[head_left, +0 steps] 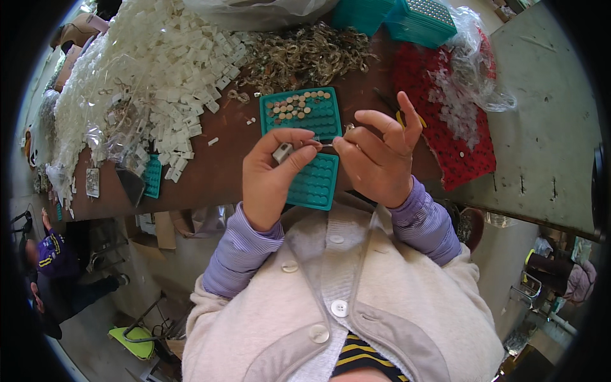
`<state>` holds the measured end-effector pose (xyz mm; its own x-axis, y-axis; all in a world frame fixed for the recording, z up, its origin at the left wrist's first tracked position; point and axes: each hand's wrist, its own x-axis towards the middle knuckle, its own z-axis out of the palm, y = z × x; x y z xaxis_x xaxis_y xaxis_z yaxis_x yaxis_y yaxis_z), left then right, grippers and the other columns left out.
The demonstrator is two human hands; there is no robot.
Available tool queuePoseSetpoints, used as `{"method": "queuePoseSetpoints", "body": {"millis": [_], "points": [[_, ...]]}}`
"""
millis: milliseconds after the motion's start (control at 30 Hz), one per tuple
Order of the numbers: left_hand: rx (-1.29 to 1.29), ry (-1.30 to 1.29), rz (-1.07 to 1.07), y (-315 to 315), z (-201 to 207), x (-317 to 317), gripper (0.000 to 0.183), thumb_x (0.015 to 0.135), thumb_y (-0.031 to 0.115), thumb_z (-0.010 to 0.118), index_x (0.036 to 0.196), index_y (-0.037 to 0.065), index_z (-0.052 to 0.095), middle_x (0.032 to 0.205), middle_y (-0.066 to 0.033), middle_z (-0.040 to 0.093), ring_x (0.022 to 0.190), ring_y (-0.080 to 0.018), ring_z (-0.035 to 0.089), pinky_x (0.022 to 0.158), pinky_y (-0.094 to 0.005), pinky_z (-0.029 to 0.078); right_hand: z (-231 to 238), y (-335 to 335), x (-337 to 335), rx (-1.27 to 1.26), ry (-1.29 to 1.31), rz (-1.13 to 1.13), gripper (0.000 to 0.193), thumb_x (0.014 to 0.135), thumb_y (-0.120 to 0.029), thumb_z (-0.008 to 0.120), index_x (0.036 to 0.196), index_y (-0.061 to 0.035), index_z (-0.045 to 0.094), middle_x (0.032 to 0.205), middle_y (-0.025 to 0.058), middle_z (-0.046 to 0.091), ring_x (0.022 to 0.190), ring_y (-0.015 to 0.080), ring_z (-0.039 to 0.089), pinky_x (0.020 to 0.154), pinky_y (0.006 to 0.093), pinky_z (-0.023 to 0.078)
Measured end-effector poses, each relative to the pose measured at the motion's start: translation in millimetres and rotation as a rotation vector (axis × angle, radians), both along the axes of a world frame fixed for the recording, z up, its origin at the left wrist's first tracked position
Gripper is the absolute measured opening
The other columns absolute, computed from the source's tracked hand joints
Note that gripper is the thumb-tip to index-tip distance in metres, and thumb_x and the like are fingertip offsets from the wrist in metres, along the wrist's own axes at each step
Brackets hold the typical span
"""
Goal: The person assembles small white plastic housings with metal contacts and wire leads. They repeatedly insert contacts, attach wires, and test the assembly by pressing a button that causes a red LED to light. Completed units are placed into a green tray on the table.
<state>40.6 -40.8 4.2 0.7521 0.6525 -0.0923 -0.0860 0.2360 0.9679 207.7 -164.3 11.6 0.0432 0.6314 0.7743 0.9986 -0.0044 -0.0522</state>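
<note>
Above the table, the left hand is clasping a white casing and pinching a thin piece. The right hand is meeting its other end; whether it is clamping there, I cannot tell. Discs are lying in the upper tray, the lower tray sitting beside it.

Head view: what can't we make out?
- Head view: underside of the pale block, hidden by the left hand.
- Head view: shape of the thin piece by the right hand, too small.
- Head view: nearer teal tray, partly behind left hand.
- Head view: top of the whitish plastic, cut off by upper edge.
</note>
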Motion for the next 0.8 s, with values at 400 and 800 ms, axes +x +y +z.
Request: {"method": "queuePoseSetpoints", "body": {"millis": [400, 800], "points": [[0.398, 0.06, -0.082, 21.1, -4.9, -7.4, 0.026, 0.095, 0.001, 0.08, 0.121, 0.002, 0.077, 0.1, -0.0051, 0.072, 0.095, -0.0125, 0.068, 0.087, -0.0279, 0.054, -11.3, 21.7, -6.3, -0.147, 0.383, 0.299, 0.015, 0.083, 0.002, 0.077, 0.094, -0.0039, 0.068, 0.085, 0.007, 0.065, 0.082, 0.0271, 0.068, 0.106, 0.0506, 0.054], [1.06, 0.823, 0.265, 124.2, 4.6, -17.3, 0.022, 0.103, 0.027, 0.073, 0.116, 0.009, 0.074, 0.092, -0.0095, 0.076, 0.082, -0.0278, 0.074, 0.073, -0.041, 0.056, -15.0, 18.0, 13.0, -0.153, 0.45, 0.18, 0.011, 0.09, -0.001, 0.076, 0.098, -0.0034, 0.067, 0.087, 0.0094, 0.065, 0.082, 0.0297, 0.066, 0.1, 0.0492, 0.052]]}}
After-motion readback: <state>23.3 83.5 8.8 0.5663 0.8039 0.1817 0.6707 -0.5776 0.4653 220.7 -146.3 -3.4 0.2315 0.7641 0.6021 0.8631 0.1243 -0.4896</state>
